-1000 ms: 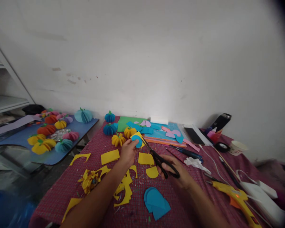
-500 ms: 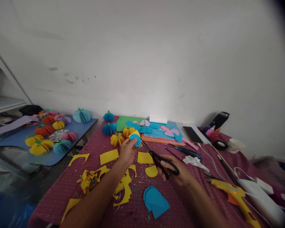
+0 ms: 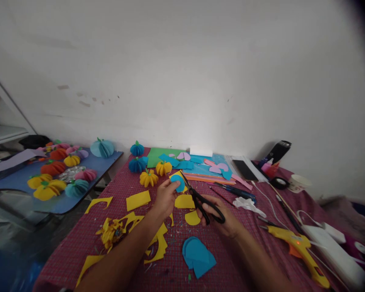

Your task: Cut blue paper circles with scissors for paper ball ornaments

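Observation:
Between thumb and fingers, my left hand [image 3: 166, 196] pinches a blue paper circle [image 3: 178, 183] laid over a piece of yellow paper [image 3: 177, 174]. Black-handled scissors [image 3: 197, 197] are in my right hand [image 3: 220, 217], fingers through the handles. Their blades point up and left, at the right edge of the yellow paper. Below the hands lie a yellow paper stack [image 3: 185, 201], a yellow rounded cutout [image 3: 192, 218] and several blue cutouts [image 3: 198, 256]. Yellow offcuts [image 3: 158, 245] are scattered beside my left forearm.
Yellow paper pumpkins [image 3: 149, 177] and blue ones [image 3: 137, 164] stand at the back left. A yellow glue gun [image 3: 301, 251], its light glowing orange, lies at right near a phone [image 3: 245, 170], a black bottle [image 3: 279, 151] and a paper cup [image 3: 298, 183]. More pumpkins fill the blue side table [image 3: 106, 168].
My left hand has shifted slightly right and down with the circle, and more yellow paper shows behind it. The scissor blades are now against the yellow paper's edge.

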Tool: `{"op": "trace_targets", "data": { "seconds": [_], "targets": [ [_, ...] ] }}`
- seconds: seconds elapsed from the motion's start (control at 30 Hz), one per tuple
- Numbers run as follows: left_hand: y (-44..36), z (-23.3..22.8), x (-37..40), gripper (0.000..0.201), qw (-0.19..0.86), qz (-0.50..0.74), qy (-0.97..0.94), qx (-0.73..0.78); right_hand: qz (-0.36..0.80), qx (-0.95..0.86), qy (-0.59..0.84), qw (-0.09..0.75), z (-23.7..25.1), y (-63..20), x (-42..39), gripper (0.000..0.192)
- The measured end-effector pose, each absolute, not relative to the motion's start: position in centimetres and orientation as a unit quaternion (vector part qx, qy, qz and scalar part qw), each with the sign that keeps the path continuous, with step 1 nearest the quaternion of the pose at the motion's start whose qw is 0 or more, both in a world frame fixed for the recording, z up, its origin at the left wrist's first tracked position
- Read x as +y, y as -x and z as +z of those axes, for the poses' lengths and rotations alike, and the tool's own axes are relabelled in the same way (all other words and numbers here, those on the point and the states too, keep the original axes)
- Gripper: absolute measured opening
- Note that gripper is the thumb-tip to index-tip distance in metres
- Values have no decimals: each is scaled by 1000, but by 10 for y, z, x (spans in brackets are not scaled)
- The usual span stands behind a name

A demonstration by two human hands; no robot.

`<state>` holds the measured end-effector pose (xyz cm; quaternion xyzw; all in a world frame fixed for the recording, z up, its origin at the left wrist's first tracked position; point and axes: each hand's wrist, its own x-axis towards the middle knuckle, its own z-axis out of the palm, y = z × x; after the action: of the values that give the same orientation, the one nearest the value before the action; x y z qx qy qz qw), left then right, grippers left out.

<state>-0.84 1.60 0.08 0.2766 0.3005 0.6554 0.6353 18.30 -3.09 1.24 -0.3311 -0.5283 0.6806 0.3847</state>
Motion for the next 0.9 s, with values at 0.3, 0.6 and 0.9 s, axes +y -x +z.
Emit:
{"op": "trace_targets", "data": {
  "seconds": [0.3,0.6,0.9],
  "targets": [
    [2,4,8,22,637,636,-293,322,675,-522,337,399,6,-177,-29,34],
    [3,3,8,18,633,632,-300,330,654,-545,351,390,10,-178,-29,36],
    [4,5,9,17,628,628,-302,347,632,-565,368,382,10,-181,-26,39]
  ]
}}
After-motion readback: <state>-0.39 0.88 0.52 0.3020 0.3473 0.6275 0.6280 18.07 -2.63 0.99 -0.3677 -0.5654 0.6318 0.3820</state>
